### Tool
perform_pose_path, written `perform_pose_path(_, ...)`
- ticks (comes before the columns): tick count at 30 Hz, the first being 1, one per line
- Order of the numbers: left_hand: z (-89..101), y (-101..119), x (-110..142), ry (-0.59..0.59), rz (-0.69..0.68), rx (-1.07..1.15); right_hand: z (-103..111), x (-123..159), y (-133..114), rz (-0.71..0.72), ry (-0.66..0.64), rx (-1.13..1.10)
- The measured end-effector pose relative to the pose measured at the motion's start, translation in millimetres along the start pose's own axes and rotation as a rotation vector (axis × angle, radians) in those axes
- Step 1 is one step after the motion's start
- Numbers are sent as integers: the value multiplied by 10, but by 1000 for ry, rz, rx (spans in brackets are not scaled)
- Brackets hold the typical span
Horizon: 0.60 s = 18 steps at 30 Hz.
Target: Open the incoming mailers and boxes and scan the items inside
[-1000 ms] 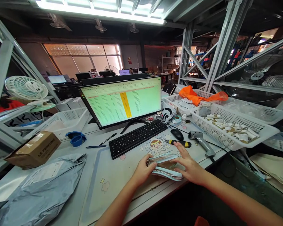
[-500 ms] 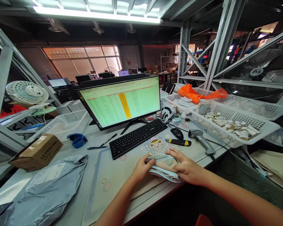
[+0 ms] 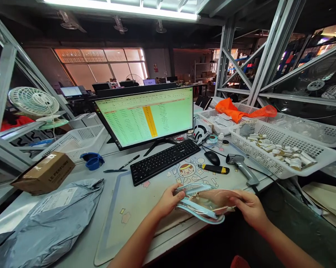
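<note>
A clear plastic pouch with pale blue edging (image 3: pixel 194 205) is held over the front edge of the desk. My left hand (image 3: pixel 169 199) grips its left end, thumb on top. Between the fingers of my right hand (image 3: pixel 250 208) is the end of a flat pinkish piece (image 3: pixel 216 195), whose kind I cannot make out. That piece stretches leftward into the pouch opening. Beyond the hands lie a yellow and black utility knife (image 3: pixel 215 169), a mouse (image 3: pixel 212 158) and a grey barcode scanner (image 3: pixel 242 168).
A keyboard (image 3: pixel 166 160) lies before a monitor (image 3: pixel 145 117). At left are a grey mailing bag (image 3: pixel 64 223), a cardboard box (image 3: pixel 43 173) and a blue tape ring (image 3: pixel 92 162). White baskets, one with small bottles (image 3: pixel 295 160), stand at right. A mat (image 3: pixel 112 223) covers the desk front.
My right hand has moved right, away from the pouch's body, drawing the pinkish piece partly out. The pouch opening gapes wider. My left hand keeps its hold.
</note>
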<state>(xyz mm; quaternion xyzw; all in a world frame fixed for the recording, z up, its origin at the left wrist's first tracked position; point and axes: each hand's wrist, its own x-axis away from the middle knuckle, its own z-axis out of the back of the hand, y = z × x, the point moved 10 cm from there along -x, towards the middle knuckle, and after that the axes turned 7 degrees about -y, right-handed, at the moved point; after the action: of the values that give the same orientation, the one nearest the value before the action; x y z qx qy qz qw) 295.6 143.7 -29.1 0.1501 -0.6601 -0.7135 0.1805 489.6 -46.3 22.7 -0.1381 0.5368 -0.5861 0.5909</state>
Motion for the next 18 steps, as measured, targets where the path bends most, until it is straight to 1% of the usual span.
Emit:
perform_pose_path(4, -113, 13, 9, -45, -4, 63, 74, 89, 156, -177, 172, -143)
perform_pose_path(6, -164, 7, 7, -81, 8, 92, 97, 137, 240, -267, 237, -239)
perform_pose_path(8, -201, 6, 13, -114, 19, 111, 106, 182, 307, -322, 281, -348)
perform_pose_path(10, -203, 35, 29, -119, 8, 107, 122, 221, 323, -316, 315, -422)
perform_pose_path(12, -202, 83, 54, -118, -18, 99, 178, 274, 282, -262, 376, -415)
perform_pose_path(14, -203, 123, 82, -111, -40, 90, 258, 356, 190, -187, 479, -342)
perform_pose_path(16, -192, 144, 103, -83, -56, 80, 327, 462, 78, -127, 611, -247)
perform_pose_path(18, -181, 150, 115, -51, -67, 69, 346, 553, -1, -106, 722, -173)
